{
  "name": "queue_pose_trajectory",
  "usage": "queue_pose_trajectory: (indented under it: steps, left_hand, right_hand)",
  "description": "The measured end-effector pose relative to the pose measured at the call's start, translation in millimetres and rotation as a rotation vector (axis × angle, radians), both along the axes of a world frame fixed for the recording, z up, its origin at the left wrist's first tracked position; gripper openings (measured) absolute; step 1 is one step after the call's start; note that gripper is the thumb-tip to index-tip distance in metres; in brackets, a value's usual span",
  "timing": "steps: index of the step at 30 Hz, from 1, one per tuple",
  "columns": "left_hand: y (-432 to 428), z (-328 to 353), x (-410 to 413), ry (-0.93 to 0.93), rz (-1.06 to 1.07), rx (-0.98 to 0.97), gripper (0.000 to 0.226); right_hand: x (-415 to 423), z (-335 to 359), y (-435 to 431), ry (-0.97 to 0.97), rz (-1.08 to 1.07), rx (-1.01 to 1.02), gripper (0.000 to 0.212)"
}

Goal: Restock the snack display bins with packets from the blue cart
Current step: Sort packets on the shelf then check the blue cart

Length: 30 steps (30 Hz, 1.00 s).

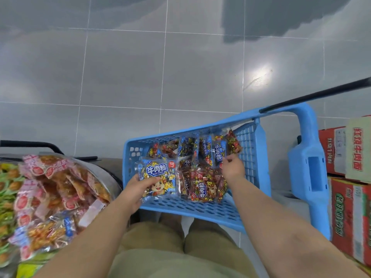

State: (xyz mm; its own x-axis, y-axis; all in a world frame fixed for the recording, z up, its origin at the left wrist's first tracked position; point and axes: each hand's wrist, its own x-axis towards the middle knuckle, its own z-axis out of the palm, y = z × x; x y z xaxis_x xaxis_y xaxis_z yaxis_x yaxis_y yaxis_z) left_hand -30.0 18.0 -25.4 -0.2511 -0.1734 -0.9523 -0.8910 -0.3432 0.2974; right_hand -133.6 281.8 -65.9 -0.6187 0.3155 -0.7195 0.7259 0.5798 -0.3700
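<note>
At your left, the display bin (106, 173) brims with crinkly pink and orange wrappers, its left side cut off by the frame. Your left hand (136, 189) grips a glossy beef-cube packet (158, 177) over the blue cart (190, 209), thumb on its front, fingers hidden behind. The perforated plastic basket holds more foil packets (202, 189). Your right hand (232, 169) pinches an upright blue packet (219, 152); the fingertips are hard to make out. Red cardboard boxes (349, 197) blur at right.
</note>
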Motion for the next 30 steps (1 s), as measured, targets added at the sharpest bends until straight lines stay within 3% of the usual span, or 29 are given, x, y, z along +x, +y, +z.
queue_pose_trajectory:
  steps: [5,8,11,14,19,22,24,27,30]
  left_hand:
    - [4.1,-0.5,-11.3,-0.023,0.035,-0.007,0.08]
    - [10.0,10.7,-24.9,-0.013,0.016,0.036,0.104]
    - [17.4,26.8,-38.5,0.054,-0.03,0.105,0.108]
    - [21.9,44.1,-46.8,0.144,-0.138,0.189,0.111]
    - [11.6,61.7,-34.3,0.202,-0.169,0.338,0.1]
    - [-1.6,73.1,-18.0,0.236,-0.19,0.363,0.076]
    - [-7.3,78.8,-4.6,0.237,-0.13,0.35,0.067]
    - [-10.3,85.2,22.3,0.239,0.08,0.343,0.034]
    - [-2.5,91.0,54.0,0.264,0.23,0.266,0.027]
  right_hand:
    - [11.0,40.8,10.8,0.309,-0.024,-0.058,0.012]
    - [14.5,69.5,17.4,0.433,-0.021,-0.198,0.017]
    - [15.0,95.6,15.8,0.399,-0.005,-0.401,0.027]
    - [13.6,111.8,8.8,0.242,0.146,-0.489,0.027]
    - [10.4,125.5,-4.8,0.237,0.22,-0.494,0.026]
    - [9.2,135.4,-12.1,0.257,0.327,-0.466,0.031]
    - [8.8,140.6,-20.7,0.282,0.503,-0.443,0.027]
    - [11.9,147.0,-42.8,0.353,0.801,-0.437,0.016]
    - [20.2,155.5,-67.0,0.446,1.083,-0.418,0.02]
